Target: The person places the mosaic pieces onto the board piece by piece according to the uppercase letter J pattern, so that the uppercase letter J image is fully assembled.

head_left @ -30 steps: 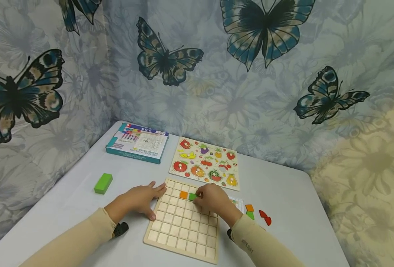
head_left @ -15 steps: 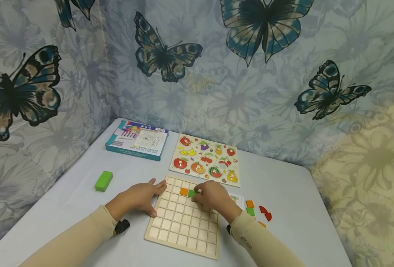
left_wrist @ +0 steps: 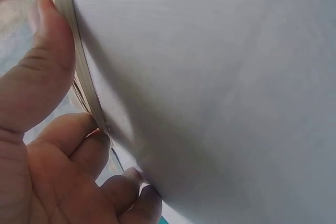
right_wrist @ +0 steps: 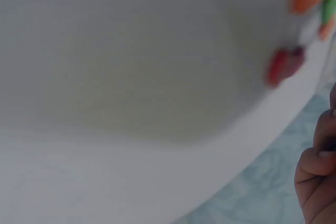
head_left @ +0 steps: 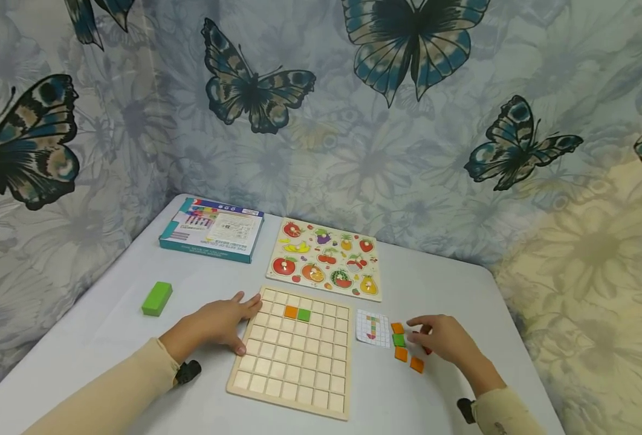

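Note:
A wooden grid board (head_left: 288,356) lies on the table, with an orange square tile (head_left: 291,312) and a green square tile (head_left: 303,315) side by side in its cells. My left hand (head_left: 223,322) rests against the board's left edge, thumb and fingers spread; in the left wrist view the thumb (left_wrist: 55,51) touches that edge. To the right, my right hand (head_left: 447,339) hovers over loose pieces, fingers partly bent. Beneath it is a red piece (head_left: 428,350), partly covered; the right wrist view shows red pieces (right_wrist: 283,66) blurred, apart from the visible fingers.
Between board and right hand lie a pattern card (head_left: 373,328), a loose green tile (head_left: 399,340) and several orange tiles (head_left: 401,354). Behind are a fruit puzzle board (head_left: 323,260) and a flat box (head_left: 212,229). A green block (head_left: 157,298) stands at left.
My right hand has left the green tile on the board and moved right to the loose pieces. The left hand stays at the board's edge. The head view has shifted slightly.

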`<action>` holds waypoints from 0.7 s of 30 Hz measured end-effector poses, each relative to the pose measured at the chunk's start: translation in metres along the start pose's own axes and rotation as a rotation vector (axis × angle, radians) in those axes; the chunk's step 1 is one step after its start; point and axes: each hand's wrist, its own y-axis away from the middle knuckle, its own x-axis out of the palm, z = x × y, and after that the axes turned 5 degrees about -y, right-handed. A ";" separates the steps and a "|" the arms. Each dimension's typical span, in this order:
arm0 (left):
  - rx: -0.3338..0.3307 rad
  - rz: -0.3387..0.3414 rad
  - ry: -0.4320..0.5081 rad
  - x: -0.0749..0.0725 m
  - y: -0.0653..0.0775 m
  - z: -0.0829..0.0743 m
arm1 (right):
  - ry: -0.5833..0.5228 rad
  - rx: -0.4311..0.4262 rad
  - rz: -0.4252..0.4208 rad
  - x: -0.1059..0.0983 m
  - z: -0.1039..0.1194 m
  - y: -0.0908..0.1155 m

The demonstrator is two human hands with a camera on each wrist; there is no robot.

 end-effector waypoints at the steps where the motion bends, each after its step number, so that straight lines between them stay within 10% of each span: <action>1: 0.000 -0.002 0.003 0.000 0.000 0.001 | -0.003 0.005 0.015 -0.002 -0.009 0.003; 21: 0.018 -0.010 0.033 0.001 0.003 0.003 | 0.046 0.052 -0.021 0.017 -0.043 0.035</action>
